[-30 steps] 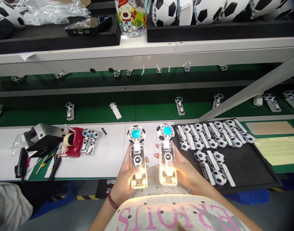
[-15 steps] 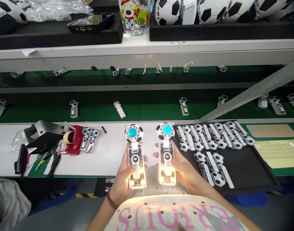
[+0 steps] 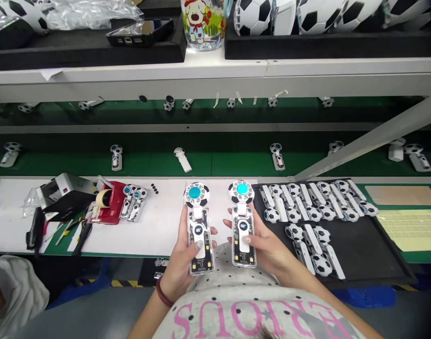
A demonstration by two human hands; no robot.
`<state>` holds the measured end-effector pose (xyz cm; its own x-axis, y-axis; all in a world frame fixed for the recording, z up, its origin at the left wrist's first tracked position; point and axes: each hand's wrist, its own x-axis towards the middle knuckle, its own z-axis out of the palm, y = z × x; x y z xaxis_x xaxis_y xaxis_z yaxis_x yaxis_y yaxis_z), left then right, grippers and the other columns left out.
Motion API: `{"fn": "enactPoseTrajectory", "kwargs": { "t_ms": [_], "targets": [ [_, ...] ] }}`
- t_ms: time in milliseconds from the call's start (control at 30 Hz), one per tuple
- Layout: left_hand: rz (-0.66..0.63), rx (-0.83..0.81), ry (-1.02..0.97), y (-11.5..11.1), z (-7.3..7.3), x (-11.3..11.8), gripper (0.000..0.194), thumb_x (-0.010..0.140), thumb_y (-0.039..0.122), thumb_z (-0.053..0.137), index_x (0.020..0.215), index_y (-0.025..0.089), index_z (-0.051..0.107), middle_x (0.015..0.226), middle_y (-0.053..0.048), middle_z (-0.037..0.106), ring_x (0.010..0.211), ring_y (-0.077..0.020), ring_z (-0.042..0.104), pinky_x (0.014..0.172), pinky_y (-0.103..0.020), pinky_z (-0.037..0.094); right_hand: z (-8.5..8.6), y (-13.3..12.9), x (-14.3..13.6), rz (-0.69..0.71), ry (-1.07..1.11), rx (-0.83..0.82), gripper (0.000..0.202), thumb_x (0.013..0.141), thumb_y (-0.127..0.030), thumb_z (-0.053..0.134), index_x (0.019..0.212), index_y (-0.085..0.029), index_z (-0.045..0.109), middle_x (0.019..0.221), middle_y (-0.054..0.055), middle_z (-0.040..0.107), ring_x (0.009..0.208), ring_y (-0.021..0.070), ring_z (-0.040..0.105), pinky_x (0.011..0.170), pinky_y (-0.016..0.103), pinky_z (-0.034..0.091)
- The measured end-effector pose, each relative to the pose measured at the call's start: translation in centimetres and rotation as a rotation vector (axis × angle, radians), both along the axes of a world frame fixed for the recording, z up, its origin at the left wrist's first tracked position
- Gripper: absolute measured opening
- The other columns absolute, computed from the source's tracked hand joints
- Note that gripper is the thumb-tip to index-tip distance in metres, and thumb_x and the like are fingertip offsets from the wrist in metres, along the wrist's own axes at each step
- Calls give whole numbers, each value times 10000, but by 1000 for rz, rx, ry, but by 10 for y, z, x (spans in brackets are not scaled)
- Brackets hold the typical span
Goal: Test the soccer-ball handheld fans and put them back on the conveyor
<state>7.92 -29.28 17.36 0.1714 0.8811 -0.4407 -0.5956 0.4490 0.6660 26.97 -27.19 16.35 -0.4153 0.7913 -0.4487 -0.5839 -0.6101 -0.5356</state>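
My left hand (image 3: 182,259) is wrapped round a small device (image 3: 200,240) with a football-patterned round head, a teal centre and a clear body. Its thumb lies on the white button strip below a lit round display. A matching device (image 3: 243,235) is held in my right hand (image 3: 268,240), thumb also on the strip. Both devices stand side by side, heads away from me, a gap between them. Their displays are lit, and the lamps at their lower ends show no bright glow.
A black tray (image 3: 370,254) at the right holds several football devices. Left lie a red tape dispenser (image 3: 112,207), two similar devices (image 3: 133,202), a black-and-white box (image 3: 67,193) and tools. A slanted metal bar (image 3: 370,136) crosses the right. Another person's sleeve (image 3: 17,292) shows lower left.
The bright warm lights on both held devices have gone out. Both hands keep their hold on the devices. The view has shifted slightly, so the surroundings sit a little further right.
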Motion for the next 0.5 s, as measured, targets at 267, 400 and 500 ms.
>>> {"fn": "enactPoseTrajectory", "kwargs": {
  "t_ms": [267, 400, 500],
  "targets": [
    [1, 7, 79, -2, 2, -1, 876, 702, 230, 687, 1356, 468, 155, 1385, -12, 357, 1068, -240, 530, 850, -338, 466, -4, -2, -1, 23, -17, -4, 991, 683, -160, 694, 1382, -385, 29, 1170, 70, 588, 1154, 232, 499, 927, 433, 380],
    [-5, -30, 78, -2, 6, -1, 933, 693, 240, 694, 1362, 472, 86, 1234, -46, 503, 810, -201, 617, 745, -354, 494, -7, -2, 0, 33, -16, 7, 991, 702, -151, 680, 1381, -387, -2, 1146, 68, 608, 1131, 215, 521, 886, 386, 409],
    [-35, -3, 67, -2, 6, -3, 945, 714, 232, 673, 1372, 452, 32, 1205, -56, 523, 831, -209, 608, 740, -352, 492, -7, -2, 0, 33, -27, 1, 1010, 699, -159, 683, 1381, -383, -28, 1144, 77, 611, 1117, 218, 533, 855, 372, 426]
  ]
}}
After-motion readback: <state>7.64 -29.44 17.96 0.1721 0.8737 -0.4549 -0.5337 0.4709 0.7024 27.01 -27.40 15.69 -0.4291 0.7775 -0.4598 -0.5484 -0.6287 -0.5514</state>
